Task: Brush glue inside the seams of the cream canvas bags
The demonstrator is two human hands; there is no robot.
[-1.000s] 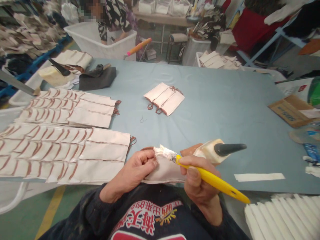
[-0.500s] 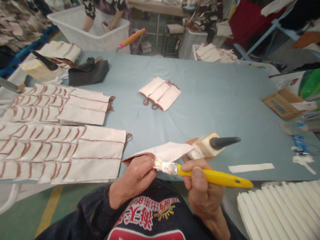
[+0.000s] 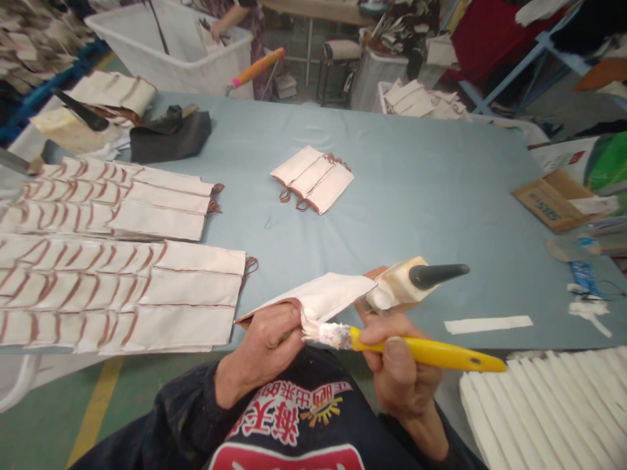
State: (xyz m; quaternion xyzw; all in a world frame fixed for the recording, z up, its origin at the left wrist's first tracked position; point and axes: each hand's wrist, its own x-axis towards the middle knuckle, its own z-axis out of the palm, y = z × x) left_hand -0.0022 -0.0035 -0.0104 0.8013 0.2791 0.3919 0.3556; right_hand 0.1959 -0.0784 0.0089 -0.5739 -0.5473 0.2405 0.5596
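Near the table's front edge, my left hand [image 3: 267,346] pinches the near edge of a white piece with a brown underside [image 3: 333,294]. My right hand [image 3: 404,365] is wrapped round a yellow-handled brush [image 3: 441,353]. White paste coats the bristles, which touch the piece's edge beside my left fingertips. Just beyond my right hand lies a pale container [image 3: 396,284] with a black handle or cone [image 3: 438,275] sticking out to the right. Farther back a white panel piece with brown loops [image 3: 313,177] rests on the table.
Overlapping white pieces with brown edges [image 3: 191,281] cover the table's left side. Dark cloth [image 3: 171,137] lies behind them. A white strip [image 3: 488,324] and an open cardboard box [image 3: 553,199] are at the right. Another person's hand [image 3: 218,29] is over a white bin [image 3: 181,62].
The brush and my right hand have shifted slightly right and down. My left hand keeps its hold on the piece. The other person's arms have moved at the bin.
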